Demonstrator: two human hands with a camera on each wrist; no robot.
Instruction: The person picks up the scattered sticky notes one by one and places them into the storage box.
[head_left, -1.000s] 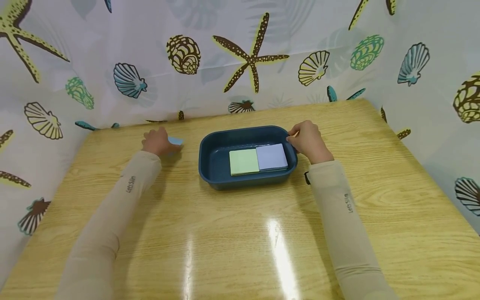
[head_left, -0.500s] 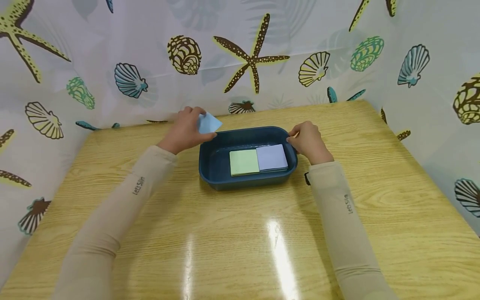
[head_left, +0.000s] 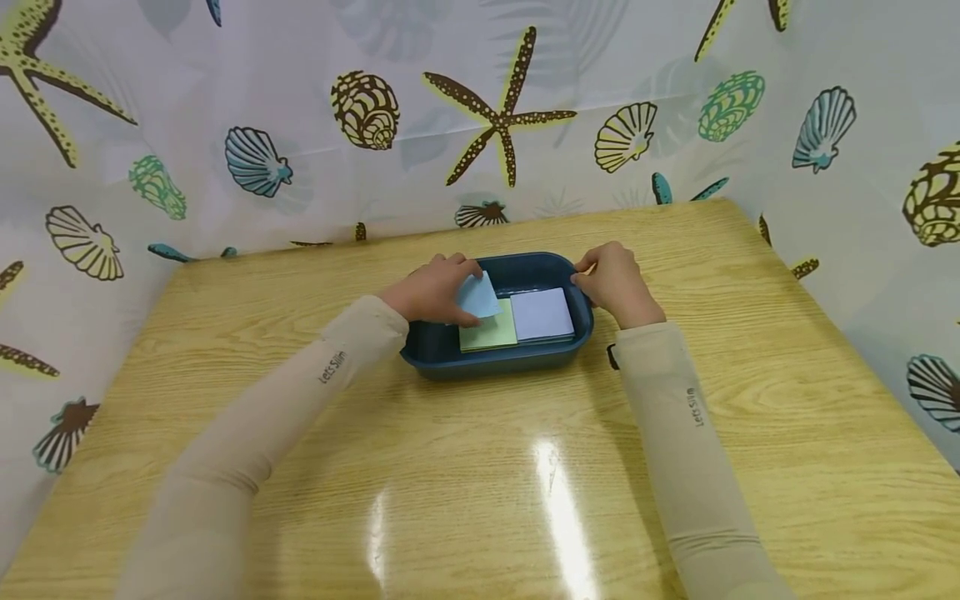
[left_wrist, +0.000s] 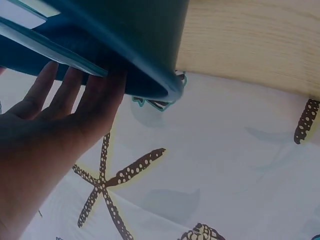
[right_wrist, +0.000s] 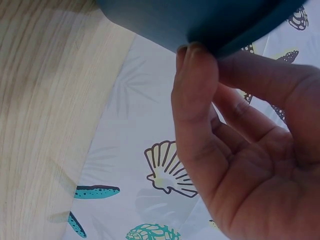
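My left hand [head_left: 431, 290] is over the left half of a dark blue plastic bin [head_left: 498, 364], gripping a light blue sticky note pad [head_left: 480, 297] between thumb and fingers. That pad overlaps a pale green sticky note pad [head_left: 491, 335] lying in the bin. Beside the green one lies a lavender pad [head_left: 542, 315], stacked on others. From the left wrist view, the held pad [left_wrist: 55, 49] shows edge-on, fingers along its side. My right hand [head_left: 618, 285] pinches the bin's right rim, and the right wrist view has thumb and finger meeting on the bin wall [right_wrist: 155, 25].
The bin stands on a light wood table [head_left: 450, 467]. Behind and to the sides hangs a white curtain [head_left: 300, 100] printed with shells and starfish. Light reflections streak the table's front.
My left hand picked up the light blue pad from the table left of the bin and carried it rightward into the bin. My right hand stays on the rim.
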